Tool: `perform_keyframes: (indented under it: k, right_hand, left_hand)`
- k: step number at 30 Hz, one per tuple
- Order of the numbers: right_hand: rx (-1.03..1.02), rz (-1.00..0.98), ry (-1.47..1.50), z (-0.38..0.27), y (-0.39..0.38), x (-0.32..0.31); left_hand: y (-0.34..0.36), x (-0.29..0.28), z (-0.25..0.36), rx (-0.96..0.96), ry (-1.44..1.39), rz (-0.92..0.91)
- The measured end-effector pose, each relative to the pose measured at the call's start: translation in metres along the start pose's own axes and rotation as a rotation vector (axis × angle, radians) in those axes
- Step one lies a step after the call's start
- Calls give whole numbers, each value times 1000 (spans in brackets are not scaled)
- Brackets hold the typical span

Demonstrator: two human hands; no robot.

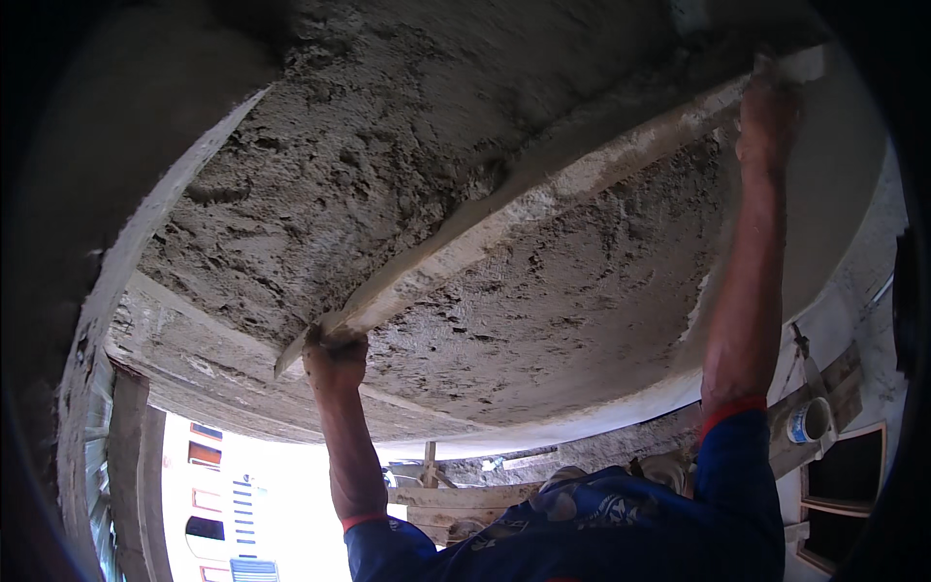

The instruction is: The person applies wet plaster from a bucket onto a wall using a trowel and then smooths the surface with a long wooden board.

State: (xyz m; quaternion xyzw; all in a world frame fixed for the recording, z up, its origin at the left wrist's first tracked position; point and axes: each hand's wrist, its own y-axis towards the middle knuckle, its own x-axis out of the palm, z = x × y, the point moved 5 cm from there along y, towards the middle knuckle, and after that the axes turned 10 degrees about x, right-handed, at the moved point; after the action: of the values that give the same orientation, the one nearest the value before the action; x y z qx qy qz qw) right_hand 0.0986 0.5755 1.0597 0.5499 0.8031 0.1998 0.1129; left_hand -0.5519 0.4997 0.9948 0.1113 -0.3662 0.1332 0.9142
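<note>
Overhead, a long plaster-smeared straightedge [543,201] runs diagonally across a ceiling of rough grey mortar [359,165]. My left hand [336,367] is closed round its lower-left end. Near the upper-right end, my right hand [769,116] grips the same bar, arm stretched up. The bar appears to lie against the mortar, with a lump of mortar [485,179] along its upper edge. Pits and ridges mark the surface on both sides of it. Towards the right rim the ceiling coat [834,184] looks smoother. The fingertips of both hands are partly hidden.
A ceiling edge or beam [165,199] curves down the left side. Wooden boards [456,498] stand below, behind my shoulders. At the right hangs a white bucket [809,421], near a dark window [844,470]. Bright daylight and a building [242,504] show at the lower left.
</note>
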Motion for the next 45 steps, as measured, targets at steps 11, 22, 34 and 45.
perform_keyframes:
  k: [11,22,34,45]
  right_hand:
    - [350,-179,416,-29,-158,-3]
    - [307,-171,555,-45,-215,9]
    - [-215,80,275,-45,31,25]
    - [-4,-110,5,-136,45,-41]
  left_hand:
    - [28,-109,30,21,144,283]
    - [48,-192,130,56,223,226]
    - [23,69,88,203,222,170]
    - [19,130,125,229,78,154]
